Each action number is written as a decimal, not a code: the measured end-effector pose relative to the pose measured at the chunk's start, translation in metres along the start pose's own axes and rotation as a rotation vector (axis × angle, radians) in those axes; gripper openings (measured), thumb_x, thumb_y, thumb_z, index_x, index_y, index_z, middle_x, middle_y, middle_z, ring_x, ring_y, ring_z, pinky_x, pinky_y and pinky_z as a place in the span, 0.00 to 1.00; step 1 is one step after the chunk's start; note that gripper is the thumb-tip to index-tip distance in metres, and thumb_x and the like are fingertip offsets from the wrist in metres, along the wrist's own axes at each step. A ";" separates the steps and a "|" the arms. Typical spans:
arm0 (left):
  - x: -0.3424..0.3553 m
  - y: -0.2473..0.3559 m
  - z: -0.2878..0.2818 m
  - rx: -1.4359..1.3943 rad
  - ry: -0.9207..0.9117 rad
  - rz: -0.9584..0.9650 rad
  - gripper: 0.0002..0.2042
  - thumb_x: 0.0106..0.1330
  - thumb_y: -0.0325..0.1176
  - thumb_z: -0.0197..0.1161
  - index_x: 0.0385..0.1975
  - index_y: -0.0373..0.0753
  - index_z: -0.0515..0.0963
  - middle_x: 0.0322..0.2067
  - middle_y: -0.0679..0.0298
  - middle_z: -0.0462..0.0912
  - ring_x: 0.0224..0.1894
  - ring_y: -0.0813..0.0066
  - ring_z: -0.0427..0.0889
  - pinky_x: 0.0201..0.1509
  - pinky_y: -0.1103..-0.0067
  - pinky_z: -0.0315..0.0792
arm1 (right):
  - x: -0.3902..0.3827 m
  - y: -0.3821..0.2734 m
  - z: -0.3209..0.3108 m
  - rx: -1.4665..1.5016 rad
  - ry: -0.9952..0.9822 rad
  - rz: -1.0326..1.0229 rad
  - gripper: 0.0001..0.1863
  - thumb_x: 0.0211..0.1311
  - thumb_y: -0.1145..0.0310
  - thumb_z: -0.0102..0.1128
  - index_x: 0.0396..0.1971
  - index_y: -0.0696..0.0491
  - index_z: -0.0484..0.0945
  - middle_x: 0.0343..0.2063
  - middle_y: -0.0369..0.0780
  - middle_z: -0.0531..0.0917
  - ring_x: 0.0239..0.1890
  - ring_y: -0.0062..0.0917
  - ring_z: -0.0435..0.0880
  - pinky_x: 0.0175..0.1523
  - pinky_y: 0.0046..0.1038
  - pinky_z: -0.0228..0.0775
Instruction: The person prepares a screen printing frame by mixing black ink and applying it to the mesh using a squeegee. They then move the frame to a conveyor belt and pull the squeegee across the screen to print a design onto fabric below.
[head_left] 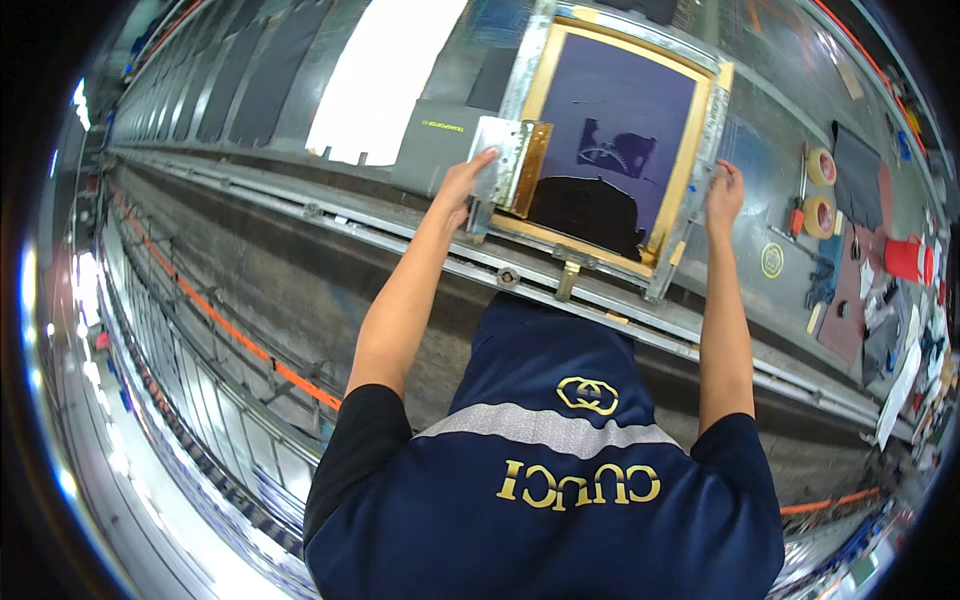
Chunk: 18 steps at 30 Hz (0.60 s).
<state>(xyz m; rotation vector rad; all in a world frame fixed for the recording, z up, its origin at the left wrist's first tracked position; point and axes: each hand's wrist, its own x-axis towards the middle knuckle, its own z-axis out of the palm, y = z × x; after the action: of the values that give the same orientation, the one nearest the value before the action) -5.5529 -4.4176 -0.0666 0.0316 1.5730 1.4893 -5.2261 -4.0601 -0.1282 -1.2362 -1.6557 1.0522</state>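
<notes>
Holding the squeegee [515, 165] level, with even pressure and the screen [620, 85] steady, should spread the dark ink [585, 210] cleanly. The squeegee is at the screen's left side, upper centre of the frame, its left edge pinched in the left grip [467, 184]. The right grip [724, 195] curls beside the screen's right edge; whether it grasps anything, I cannot tell.

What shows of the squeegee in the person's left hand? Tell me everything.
The squeegee has a flat, metallic silver holder, dotted with small marks, and a glossy amber-brown strip, apparently the blade, along its right side. It runs up the picture, tilted slightly right at the top. It is over the left side of the screen frame; whether they touch is unclear. The left hand grips its left edge.
</notes>
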 end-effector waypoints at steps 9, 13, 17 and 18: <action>0.046 -0.025 -0.021 0.202 0.112 0.080 0.32 0.68 0.51 0.72 0.63 0.33 0.79 0.61 0.59 0.83 0.66 0.69 0.76 0.77 0.68 0.56 | -0.022 0.017 0.037 -0.032 0.056 0.126 0.12 0.78 0.62 0.56 0.48 0.52 0.85 0.19 0.34 0.75 0.23 0.18 0.71 0.32 0.29 0.65; 0.017 -0.008 0.002 0.326 0.211 0.125 0.27 0.68 0.48 0.74 0.57 0.32 0.80 0.52 0.59 0.86 0.56 0.72 0.81 0.63 0.72 0.72 | -0.029 0.019 0.044 -0.054 0.069 0.172 0.12 0.77 0.62 0.56 0.47 0.51 0.85 0.19 0.36 0.76 0.24 0.19 0.73 0.34 0.30 0.67; 0.020 -0.003 0.019 0.494 -0.068 0.330 0.22 0.64 0.39 0.77 0.53 0.33 0.81 0.43 0.62 0.87 0.44 0.78 0.82 0.49 0.76 0.76 | -0.030 0.015 0.044 -0.114 0.075 0.168 0.12 0.77 0.61 0.56 0.48 0.49 0.85 0.21 0.41 0.79 0.26 0.28 0.78 0.38 0.35 0.70; 0.032 -0.002 0.023 0.648 -0.145 0.340 0.21 0.63 0.36 0.77 0.52 0.34 0.81 0.41 0.61 0.87 0.42 0.78 0.82 0.48 0.76 0.76 | -0.029 0.014 0.044 -0.129 0.079 0.167 0.12 0.77 0.61 0.55 0.48 0.48 0.85 0.21 0.42 0.80 0.27 0.31 0.80 0.39 0.36 0.71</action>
<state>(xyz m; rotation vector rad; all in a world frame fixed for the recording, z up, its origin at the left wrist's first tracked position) -5.5556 -4.3821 -0.0829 0.7929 1.9293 1.1237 -5.2566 -4.0928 -0.1592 -1.5031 -1.6025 0.9940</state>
